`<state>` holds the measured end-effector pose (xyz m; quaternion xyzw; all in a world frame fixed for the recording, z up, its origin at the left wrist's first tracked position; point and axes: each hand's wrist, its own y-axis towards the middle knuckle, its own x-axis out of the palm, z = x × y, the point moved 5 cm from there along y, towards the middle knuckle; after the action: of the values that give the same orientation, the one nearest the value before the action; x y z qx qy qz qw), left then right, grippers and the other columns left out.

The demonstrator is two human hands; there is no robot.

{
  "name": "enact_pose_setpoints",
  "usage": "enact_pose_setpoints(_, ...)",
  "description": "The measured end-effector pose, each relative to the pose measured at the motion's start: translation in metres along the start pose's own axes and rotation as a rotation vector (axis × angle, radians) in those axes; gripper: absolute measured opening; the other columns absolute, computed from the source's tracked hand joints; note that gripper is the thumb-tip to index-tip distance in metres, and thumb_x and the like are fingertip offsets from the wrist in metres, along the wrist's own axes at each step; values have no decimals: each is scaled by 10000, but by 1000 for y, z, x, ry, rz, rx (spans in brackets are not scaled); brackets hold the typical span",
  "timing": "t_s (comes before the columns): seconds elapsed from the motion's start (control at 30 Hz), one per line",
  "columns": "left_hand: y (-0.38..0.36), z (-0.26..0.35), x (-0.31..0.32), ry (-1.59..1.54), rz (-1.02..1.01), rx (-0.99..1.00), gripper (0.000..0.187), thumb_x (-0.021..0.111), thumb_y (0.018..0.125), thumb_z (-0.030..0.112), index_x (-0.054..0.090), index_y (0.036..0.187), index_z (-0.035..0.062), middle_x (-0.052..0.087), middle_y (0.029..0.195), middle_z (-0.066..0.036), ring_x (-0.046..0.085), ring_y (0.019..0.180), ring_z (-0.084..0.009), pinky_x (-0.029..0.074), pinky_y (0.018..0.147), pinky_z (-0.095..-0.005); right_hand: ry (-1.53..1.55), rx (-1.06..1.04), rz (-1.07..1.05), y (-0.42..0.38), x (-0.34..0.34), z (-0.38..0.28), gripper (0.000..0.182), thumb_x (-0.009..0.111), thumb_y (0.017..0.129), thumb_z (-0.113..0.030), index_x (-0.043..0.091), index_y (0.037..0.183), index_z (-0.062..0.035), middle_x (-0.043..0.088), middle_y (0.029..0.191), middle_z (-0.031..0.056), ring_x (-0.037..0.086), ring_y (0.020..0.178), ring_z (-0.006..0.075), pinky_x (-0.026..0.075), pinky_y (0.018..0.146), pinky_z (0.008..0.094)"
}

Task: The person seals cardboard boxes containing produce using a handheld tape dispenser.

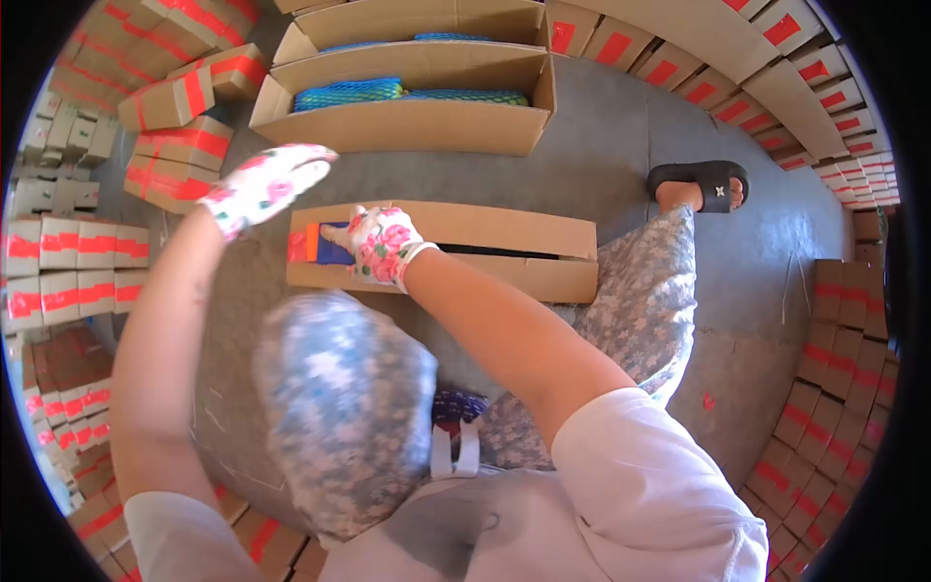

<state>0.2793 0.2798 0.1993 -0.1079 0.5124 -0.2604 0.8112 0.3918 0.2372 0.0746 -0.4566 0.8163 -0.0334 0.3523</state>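
A long cardboard box (524, 223) lies in front of me, its top flaps folded in with a dark gap between them toward the right. My right hand (383, 244), in a floral glove, is closed around a blue and orange tape dispenser (333, 252) at the box's left end. Red tape (297, 244) shows at that end beside the dispenser. Raised above and left of the box, my left hand (273, 182) wears a matching glove. Its fingers are stretched out and nothing shows in them.
Two open long boxes (407, 126) stand beyond, with blue-green netted goods (347, 93) inside. Red-taped cartons (184, 160) are piled at the left, and more stacked cartons (824, 359) line the right. My sandalled foot (703, 187) rests on the grey floor (601, 126).
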Motion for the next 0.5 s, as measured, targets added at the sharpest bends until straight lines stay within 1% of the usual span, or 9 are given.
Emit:
enact_pose_setpoints(0.1,60,23,36,50,-131,84,418,448,987,334,578,1264,50,568,1308,-143,507,1240,-271,374,1061,-344,-260,-174,49,-16,-9,-5,501,616,867,-322,510,1320,-136,585,1144,191,652,973,330,532,787,437)
enact_pose_setpoints(0.13,81,19,52,-19,-174,97,428,444,984,340,569,1279,55,566,1316,-130,503,1246,-259,373,1061,-337,-412,-286,111,-33,-18,-14,542,641,832,-298,503,1330,-133,599,1058,199,651,930,351,532,774,444)
enact_pose_setpoints(0.2,121,14,86,-104,-323,163,459,479,958,371,544,1323,101,532,1378,-82,501,1249,-233,367,1061,-327,-409,-267,46,-36,-25,-20,571,654,814,-285,493,1340,-132,597,1035,198,650,919,355,532,763,439)
enact_pose_setpoints(0.23,131,12,104,-179,-329,115,458,466,985,363,548,1321,62,519,1390,-106,455,1305,-232,306,1116,-314,-396,-242,2,-34,-20,-16,600,668,796,-272,483,1349,-131,596,1012,198,650,908,359,531,752,434)
enact_pose_setpoints(0.3,121,27,118,-290,-630,-206,622,424,953,543,486,1386,100,488,1422,-111,444,1313,-260,299,1106,-339,-414,-268,34,-24,-3,-10,509,657,796,-235,549,1281,-126,616,978,170,657,902,320,532,721,407)
enact_pose_setpoints(0.37,123,9,160,-226,-678,-188,638,404,971,555,494,1375,69,493,1422,-81,432,1327,-223,294,1114,-311,-189,-314,176,-17,16,6,278,624,799,-218,628,1049,-97,627,860,148,652,738,309,528,607,422)
enact_pose_setpoints(0.43,105,23,139,-399,-723,-321,768,426,909,656,431,1424,87,409,1484,-109,372,1372,-279,278,1120,-390,-140,-367,292,-19,20,9,238,600,812,-198,626,1025,-94,635,808,123,660,701,290,529,591,415)
enact_pose_setpoints(0.47,122,-7,172,-350,-706,-103,622,360,982,557,499,1379,99,498,1418,-74,425,1333,-211,279,1122,-325,-173,-395,279,-25,5,1,242,603,808,-196,627,1027,-97,636,814,126,660,707,295,532,602,420)
enact_pose_setpoints(0.5,122,-8,172,-353,-713,-110,622,360,982,557,499,1379,99,498,1418,-74,425,1333,-211,279,1122,-325,-215,-425,271,-28,-6,-7,246,605,803,-195,627,1029,-100,638,820,129,661,713,301,534,614,426)
